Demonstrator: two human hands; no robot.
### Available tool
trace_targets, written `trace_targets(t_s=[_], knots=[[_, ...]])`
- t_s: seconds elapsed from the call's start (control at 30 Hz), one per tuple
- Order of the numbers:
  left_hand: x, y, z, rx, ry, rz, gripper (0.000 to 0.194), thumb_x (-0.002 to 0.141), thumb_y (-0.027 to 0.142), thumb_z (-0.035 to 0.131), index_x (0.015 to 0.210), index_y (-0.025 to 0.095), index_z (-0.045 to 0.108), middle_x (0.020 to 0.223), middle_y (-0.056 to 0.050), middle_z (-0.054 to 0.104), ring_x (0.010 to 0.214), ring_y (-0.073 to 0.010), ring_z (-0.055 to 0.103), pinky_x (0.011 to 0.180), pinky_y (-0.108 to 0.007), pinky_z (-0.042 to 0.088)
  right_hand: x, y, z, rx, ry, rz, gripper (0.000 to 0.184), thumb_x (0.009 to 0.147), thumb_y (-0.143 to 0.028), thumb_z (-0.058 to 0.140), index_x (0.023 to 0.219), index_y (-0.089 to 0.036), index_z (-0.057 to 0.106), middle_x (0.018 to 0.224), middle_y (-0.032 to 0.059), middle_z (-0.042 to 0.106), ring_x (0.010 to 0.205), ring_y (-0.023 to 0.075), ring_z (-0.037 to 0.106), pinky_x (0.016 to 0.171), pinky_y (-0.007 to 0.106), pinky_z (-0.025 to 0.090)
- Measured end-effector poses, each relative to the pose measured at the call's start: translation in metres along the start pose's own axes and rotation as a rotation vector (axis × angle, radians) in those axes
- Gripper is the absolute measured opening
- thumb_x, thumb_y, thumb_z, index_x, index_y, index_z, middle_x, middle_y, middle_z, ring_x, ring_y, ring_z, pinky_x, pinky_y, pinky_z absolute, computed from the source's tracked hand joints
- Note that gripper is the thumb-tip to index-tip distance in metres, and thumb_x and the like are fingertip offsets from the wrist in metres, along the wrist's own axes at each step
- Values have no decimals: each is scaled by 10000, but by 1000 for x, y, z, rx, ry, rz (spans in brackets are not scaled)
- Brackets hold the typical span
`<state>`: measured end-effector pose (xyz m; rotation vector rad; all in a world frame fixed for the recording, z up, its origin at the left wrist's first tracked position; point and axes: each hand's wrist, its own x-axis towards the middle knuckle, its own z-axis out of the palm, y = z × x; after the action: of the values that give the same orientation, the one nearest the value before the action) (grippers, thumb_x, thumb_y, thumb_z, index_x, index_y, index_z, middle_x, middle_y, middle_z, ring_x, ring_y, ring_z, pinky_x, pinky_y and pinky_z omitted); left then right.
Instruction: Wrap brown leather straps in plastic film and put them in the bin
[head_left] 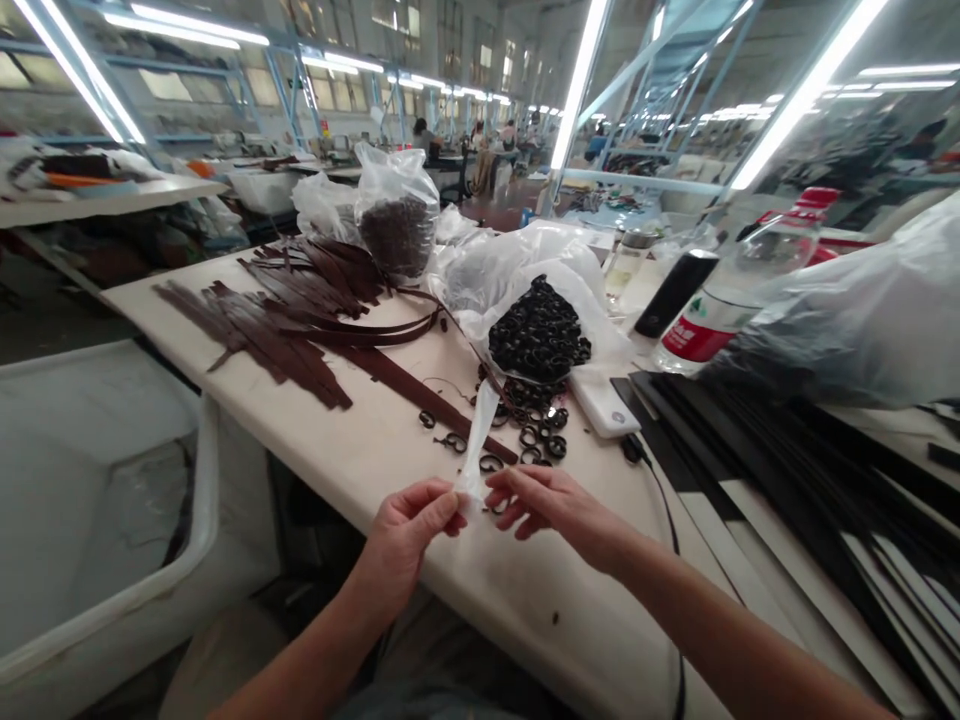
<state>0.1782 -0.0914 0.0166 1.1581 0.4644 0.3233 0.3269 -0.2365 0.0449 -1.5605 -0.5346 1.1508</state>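
My left hand (420, 520) pinches the twisted white end of a clear plastic bag (480, 430) near the table's front edge. Just to its right, my right hand (536, 500) is held with fingers apart, close to the bag's end; I see nothing gripped in it. Beyond the hands, the bag's mouth lies open around a heap of small black rings (536, 335). Several loose black rings (529, 435) are scattered on the table in front of it. A long dark brown strip (420, 395) lies slanting behind the twisted plastic.
Brown strips (262, 340) are piled at the left, with a bag of brown pieces (397, 225) behind. At the right are a white power bank (604, 402) with a cable, a bottle (709, 325) and long black strips (780, 470). A white bin (206, 500) stands lower left.
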Motion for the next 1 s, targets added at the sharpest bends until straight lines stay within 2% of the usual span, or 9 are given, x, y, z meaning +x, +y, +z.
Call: trace_targets(t_s=[0.13, 0.3, 0.47, 0.57, 0.63, 0.73, 0.83, 0.93, 1.0], knots=[[-22, 6, -5, 383, -105, 232, 202, 821, 321, 679, 697, 168, 721, 750, -51, 673, 726, -161, 611, 685, -253, 485, 27, 5, 22, 181, 73, -3, 416, 799, -554, 660, 889, -149, 625, 858, 42, 650, 598, 95, 622, 492, 187, 462], [-38, 12, -14, 880, -117, 615, 111, 834, 181, 654, 727, 173, 683, 746, -37, 669, 695, -138, 624, 666, -234, 491, 47, 17, 34, 229, 162, -62, 364, 764, -513, 702, 868, -181, 597, 756, -22, 597, 508, 53, 515, 423, 156, 365], [-48, 10, -13, 1092, -115, 733, 166, 841, 180, 647, 679, 187, 609, 715, -16, 639, 670, -136, 593, 657, -245, 473, 48, 23, 34, 237, 159, -107, 346, 656, -437, 788, 780, -168, 608, 649, -50, 571, 465, 45, 466, 417, 167, 331], [-49, 7, -14, 922, -72, 629, 183, 751, 261, 764, 711, 190, 600, 800, -25, 650, 722, -148, 608, 684, -248, 482, 43, 21, 34, 244, 134, -113, 329, 623, -394, 799, 759, -165, 606, 639, -36, 607, 480, 67, 522, 428, 177, 347], [-44, 7, -15, 660, -16, 494, 347, 699, 416, 797, 925, 205, 638, 1033, -72, 664, 859, -190, 638, 737, -271, 504, 40, 18, 34, 254, 116, -113, 327, 620, -381, 793, 777, -171, 599, 698, -9, 660, 530, 96, 591, 437, 178, 359], [-26, 5, -13, 237, -21, 191, 662, 726, 578, 713, 1256, 225, 536, 1254, -131, 614, 986, -241, 646, 783, -314, 521, 35, 12, 35, 268, 91, -153, 341, 608, -375, 799, 792, -170, 598, 726, 2, 684, 556, 111, 623, 435, 173, 352], [-9, 0, -6, 67, -109, -83, 622, 699, 472, 781, 1206, 173, 580, 977, -98, 711, 803, -193, 660, 714, -276, 506, 33, 9, 35, 261, 97, -241, 321, 619, -373, 795, 769, -162, 604, 648, -30, 639, 504, 78, 555, 440, 172, 355], [-2, -5, -1, 89, -119, -174, 440, 680, 361, 811, 1033, 138, 673, 669, -12, 664, 607, -115, 585, 613, -212, 448, 32, 8, 32, 213, 125, -299, 295, 640, -364, 783, 729, -162, 588, 620, -41, 614, 475, 61, 499, 450, 180, 374], [-3, -5, -1, 107, -109, -205, 359, 659, 347, 817, 921, 128, 706, 642, -6, 656, 573, -96, 558, 590, -200, 430, 32, 8, 29, 184, 134, -319, 309, 641, -370, 789, 711, -167, 566, 622, -39, 612, 481, 67, 514, 460, 188, 393]])
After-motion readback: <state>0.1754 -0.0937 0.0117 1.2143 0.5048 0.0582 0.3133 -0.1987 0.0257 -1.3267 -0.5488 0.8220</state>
